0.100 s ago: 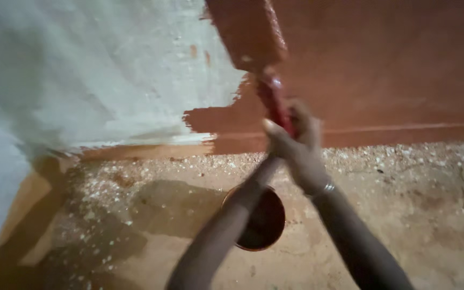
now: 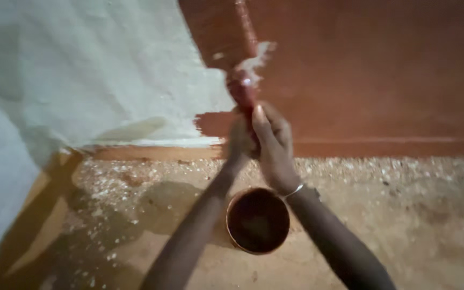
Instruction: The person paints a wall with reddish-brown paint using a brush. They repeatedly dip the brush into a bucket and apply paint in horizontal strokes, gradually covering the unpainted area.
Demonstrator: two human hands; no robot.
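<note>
Both my hands grip the red handle of a wide paintbrush (image 2: 226, 37) that is pressed flat against the wall. My right hand (image 2: 275, 142) wraps the handle from the right, with a thin bangle at the wrist. My left hand (image 2: 238, 140) clasps it from the left, partly hidden behind the right. The brush head is loaded with red-brown paint and lies at the border between the white wall part (image 2: 81, 70) and the red-brown painted part (image 2: 377, 70). Below my wrists, on the floor, stands a round can of red-brown paint (image 2: 258, 220).
A red-brown skirting strip (image 2: 382, 147) runs along the foot of the wall. The sandy floor (image 2: 404, 215) is strewn with white flakes near the wall. Dark shadows fall across the floor at the lower left.
The view has shifted a little and the hands with the brush sit slightly lower on the wall; the grip is the same.
</note>
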